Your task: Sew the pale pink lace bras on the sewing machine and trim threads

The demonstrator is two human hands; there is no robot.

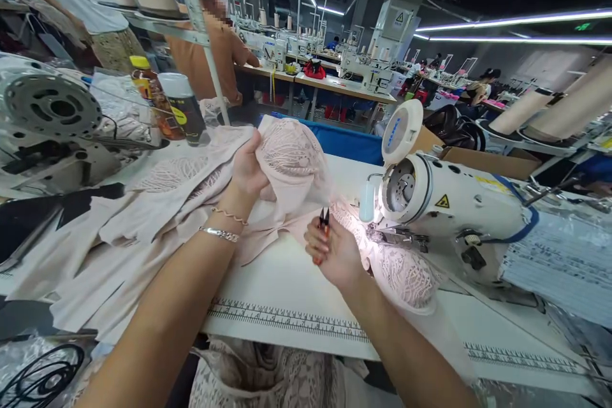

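My left hand (249, 169) is closed on the edge of a pale pink lace bra (291, 152), lifting one cup above the table. Its thumb lies on the fabric; the fingers behind are partly hidden. In my right hand (337, 248) is a pair of small thread snips (324, 222) with dark blades pointing up and orange handles wrapped by the fingers. The blades are apart from the raised cup. To the right, another lace cup (406, 274) lies beside the lit needle area of a white sewing machine (440, 197). Pink fabric stretches between the two cups.
More bra pieces (172, 172) are heaped at the left. A bottle (153, 95) and a spray can (184, 105) stand behind them, near another machine (48, 115). A printed ruler (287, 319) runs along the table's front edge. Other people work beyond.
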